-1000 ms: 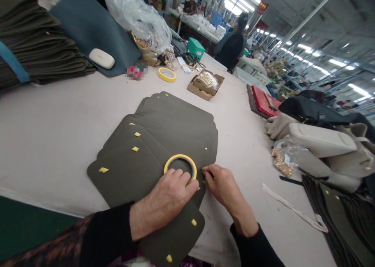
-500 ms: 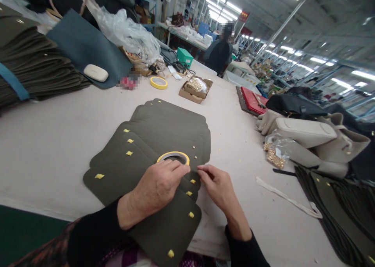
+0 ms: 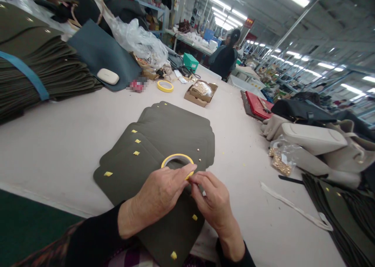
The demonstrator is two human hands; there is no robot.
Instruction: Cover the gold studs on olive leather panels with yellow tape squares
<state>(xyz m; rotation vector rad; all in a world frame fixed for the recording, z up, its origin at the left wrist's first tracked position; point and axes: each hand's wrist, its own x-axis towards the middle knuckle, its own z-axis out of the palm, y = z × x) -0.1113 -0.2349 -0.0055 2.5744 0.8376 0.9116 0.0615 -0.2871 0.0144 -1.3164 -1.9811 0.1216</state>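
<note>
While the left hand [image 3: 156, 190] has barely shifted, the right hand [image 3: 215, 200] has come over to meet it. Half a second ago the two were clearly apart, with the right one off by the edge of the panels [image 3: 178, 122]. Now its fingertips are bunched up at the near right side of the tape roll [image 3: 177, 156], right beside the left thumb.

Left one's got the roll gripped along its near side, thumb on top. Right one's harder to call: the fingers are gathered at the yellow edge, but I can't tell whether they've pinched the tape or are just touching it. Either way, I'd say the action's on the roll itself now, not the panel edge.

As for where the roll is: over the fanned-out panels on the table [image 3: 73, 142], near the middle of the pile. Can't tell if it's resting on them or held just clear.

A couple of tabs [image 3: 136, 153] that showed between the hands are hidden behind them now, but the ones on the left side are in plain sight. Two studs [image 3: 200, 160] sit just past the right fingers, same as half a second ago.
</note>
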